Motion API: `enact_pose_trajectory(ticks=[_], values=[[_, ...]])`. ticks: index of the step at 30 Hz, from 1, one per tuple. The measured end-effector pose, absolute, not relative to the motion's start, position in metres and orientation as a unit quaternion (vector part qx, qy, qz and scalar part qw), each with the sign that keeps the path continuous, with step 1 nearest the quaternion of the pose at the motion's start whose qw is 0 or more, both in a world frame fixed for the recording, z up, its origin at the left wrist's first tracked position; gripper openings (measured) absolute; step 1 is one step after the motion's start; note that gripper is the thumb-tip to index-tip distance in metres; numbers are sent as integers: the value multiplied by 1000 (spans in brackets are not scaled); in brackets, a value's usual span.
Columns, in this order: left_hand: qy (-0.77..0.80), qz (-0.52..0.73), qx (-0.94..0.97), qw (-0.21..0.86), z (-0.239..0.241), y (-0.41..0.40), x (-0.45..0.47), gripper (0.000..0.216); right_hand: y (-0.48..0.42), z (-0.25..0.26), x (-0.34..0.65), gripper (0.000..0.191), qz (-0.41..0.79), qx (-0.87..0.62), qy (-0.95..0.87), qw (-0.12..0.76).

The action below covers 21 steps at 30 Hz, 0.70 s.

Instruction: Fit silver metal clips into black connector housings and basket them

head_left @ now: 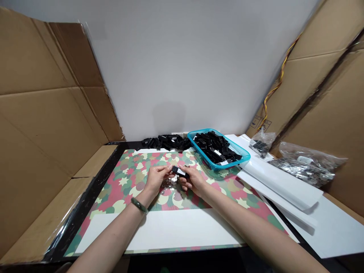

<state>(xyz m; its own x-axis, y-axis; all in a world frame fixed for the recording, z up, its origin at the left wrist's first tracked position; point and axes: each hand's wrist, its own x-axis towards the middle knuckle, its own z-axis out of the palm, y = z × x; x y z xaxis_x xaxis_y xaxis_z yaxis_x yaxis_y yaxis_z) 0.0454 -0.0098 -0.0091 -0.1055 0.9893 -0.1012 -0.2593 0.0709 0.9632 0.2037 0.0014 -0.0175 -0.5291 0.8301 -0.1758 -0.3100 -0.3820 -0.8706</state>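
My right hand (195, 180) grips a small black plastic piece (176, 170) with a white label on its face. The piece is tilted, its left end toward my other hand. Thumb and fingers of my left hand (158, 177) are pinched together at that left end; whether a smaller part sits between them is too small to make out. Just below both hands lies a little pile of shiny metal parts (170, 183) on the patterned mat (113, 191). A few tiny dark bits show near the right thumb. A dark green bangle (139, 205) circles my left wrist.
A blue basket (247, 156) full of black pieces stands at the back right, beside a heap of similar pieces (167, 141) along the wall. Plastic bags of metal parts (305, 168) and white sheets (281, 185) lie right. Cardboard (51, 125) walls both sides.
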Motion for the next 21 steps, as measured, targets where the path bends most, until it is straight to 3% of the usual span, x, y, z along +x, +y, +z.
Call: enact_pose_trajectory(ticks=[10,18,21], values=[[467,563,369,574,0,-11,44,43,2,-19,204,42,761,-314,-425,377],[466,587,348,564,5,-8,38,39,8,-24,205,25,809,-303,-367,345],[473,593,355,546,8,-11,38,43,9,-21,205,27,798,-296,-357,385]])
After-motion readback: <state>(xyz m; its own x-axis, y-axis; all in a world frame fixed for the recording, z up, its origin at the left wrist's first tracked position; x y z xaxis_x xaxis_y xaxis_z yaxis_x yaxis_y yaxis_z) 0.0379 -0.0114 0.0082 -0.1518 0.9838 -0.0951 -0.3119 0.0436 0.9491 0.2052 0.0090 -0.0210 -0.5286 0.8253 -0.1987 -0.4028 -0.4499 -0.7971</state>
